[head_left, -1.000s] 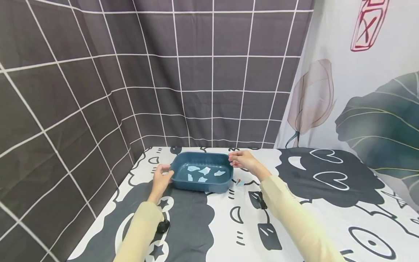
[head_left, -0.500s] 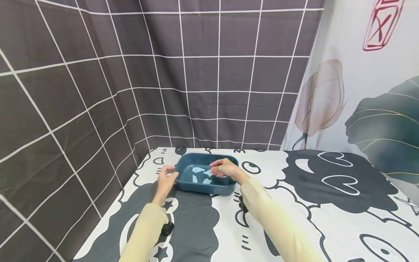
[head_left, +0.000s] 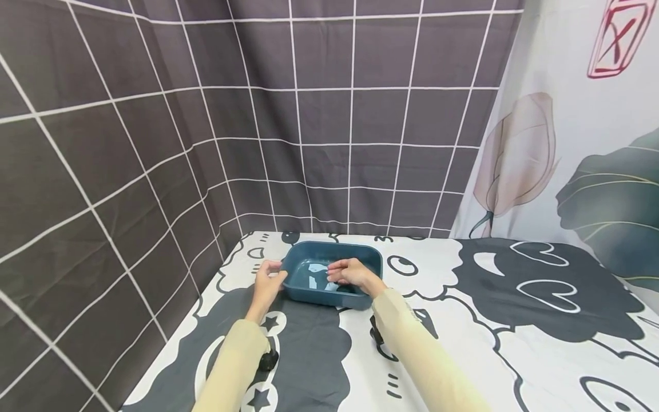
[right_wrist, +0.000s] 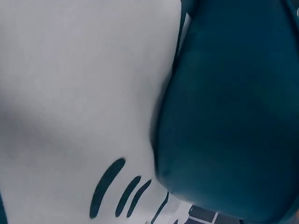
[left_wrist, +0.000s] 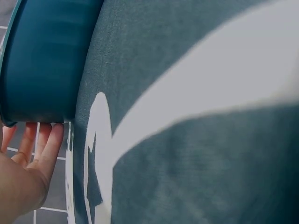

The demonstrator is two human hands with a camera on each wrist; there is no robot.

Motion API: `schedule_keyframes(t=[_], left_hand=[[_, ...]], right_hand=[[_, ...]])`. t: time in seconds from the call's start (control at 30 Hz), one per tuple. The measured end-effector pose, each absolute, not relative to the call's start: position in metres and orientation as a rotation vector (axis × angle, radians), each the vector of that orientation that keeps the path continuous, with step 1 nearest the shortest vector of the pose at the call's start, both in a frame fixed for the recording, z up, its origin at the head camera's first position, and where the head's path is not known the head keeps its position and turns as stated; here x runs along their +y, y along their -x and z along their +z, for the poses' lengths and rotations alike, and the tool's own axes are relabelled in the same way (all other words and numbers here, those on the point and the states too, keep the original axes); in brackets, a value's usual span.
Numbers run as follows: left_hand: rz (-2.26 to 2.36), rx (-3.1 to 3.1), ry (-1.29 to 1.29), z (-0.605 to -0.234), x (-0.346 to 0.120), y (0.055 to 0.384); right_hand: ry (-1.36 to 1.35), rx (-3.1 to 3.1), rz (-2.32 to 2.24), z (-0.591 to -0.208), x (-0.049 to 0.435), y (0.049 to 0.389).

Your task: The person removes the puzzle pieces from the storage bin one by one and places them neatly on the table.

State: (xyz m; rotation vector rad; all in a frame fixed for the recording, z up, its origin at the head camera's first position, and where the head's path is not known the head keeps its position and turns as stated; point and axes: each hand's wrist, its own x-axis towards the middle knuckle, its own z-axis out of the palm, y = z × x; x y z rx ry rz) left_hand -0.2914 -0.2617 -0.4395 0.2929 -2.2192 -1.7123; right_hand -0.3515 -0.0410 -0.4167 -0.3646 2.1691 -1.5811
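A dark blue rectangular basin (head_left: 319, 296) stands on the patterned cloth. On its floor lie several pale blue, jagged flat pieces (head_left: 317, 268), some hidden by the right hand. My left hand (head_left: 266, 286) is at the basin's left end; in the left wrist view its fairly straight fingers (left_wrist: 46, 154) touch the outer end wall. My right hand (head_left: 356, 273) reaches over the basin's right part, fingers pointing left and close to the pieces. Contact with a piece is too small to make out. The right wrist view shows the basin's outer wall (right_wrist: 229, 112), not the fingers.
A black-and-white cartoon cloth (head_left: 422, 257) covers the surface. Behind and to the left hangs a dark curtain with a white grid (head_left: 324, 114). A white curtain with flower and leaf prints (head_left: 520, 154) hangs at the right.
My right hand has left the basin's right rim and moved left and down over the pieces inside. The left hand has stayed at the left end. The head view has shifted slightly left.
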Motion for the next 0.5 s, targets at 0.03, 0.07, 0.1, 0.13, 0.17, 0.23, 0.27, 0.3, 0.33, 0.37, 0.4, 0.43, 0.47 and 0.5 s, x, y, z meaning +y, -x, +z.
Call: schedule_keyframes(t=[0.03,0.07,0.1,0.13,0.17,0.23,0.27,0.3,0.33,0.37,0.4,0.43,0.47,0.5], left_hand=[[-1.707,-2.222,-0.287,-0.440,-0.261,0.292],[-1.704,-2.223,-0.284,-0.440,-0.261,0.292],[-1.702,-2.223,-0.282,-0.441,-0.261,0.292],[-1.703,-2.223,-0.283,-0.441,-0.261,0.292],[-1.705,-2.223,-0.282,-0.442,-0.261,0.292],[-1.707,-2.222,-0.281,-0.443,-0.260,0.293],[-1.709,-2.220,-0.279,-0.444,-0.261,0.293],[-1.709,-2.219,-0.278,-0.444,-0.261,0.293],[-1.711,-2.217,-0.276,-0.444,-0.261,0.293],[-1.712,-2.215,-0.274,-0.444,-0.261,0.294],[-1.709,-2.215,-0.273,-0.444,-0.261,0.294],[-1.713,-2.214,-0.274,-0.443,-0.261,0.295],[-1.714,-2.213,-0.274,-0.443,-0.261,0.295],[-1.717,-2.210,-0.275,-0.443,-0.261,0.295]], right_hand=[[0.371,2.156,-1.586,-0.417,-0.041,0.352],[0.369,2.160,-1.580,-0.418,-0.041,0.352],[0.362,2.166,-1.564,-0.418,-0.040,0.353],[0.364,2.177,-1.542,-0.419,-0.040,0.353],[0.372,2.189,-1.517,-0.422,-0.040,0.356],[0.455,2.223,-1.480,-0.427,-0.038,0.358],[0.504,2.238,-1.460,-0.440,-0.038,0.368],[0.541,2.233,-1.451,-0.455,-0.039,0.381],[0.607,2.238,-1.442,-0.473,-0.040,0.396],[0.654,2.227,-1.444,-0.492,-0.041,0.412],[0.722,2.212,-1.452,-0.511,-0.041,0.428],[0.763,2.225,-1.430,-0.530,-0.043,0.444],[0.797,2.242,-1.406,-0.535,-0.044,0.448],[0.793,2.259,-1.378,-0.536,-0.046,0.449]])
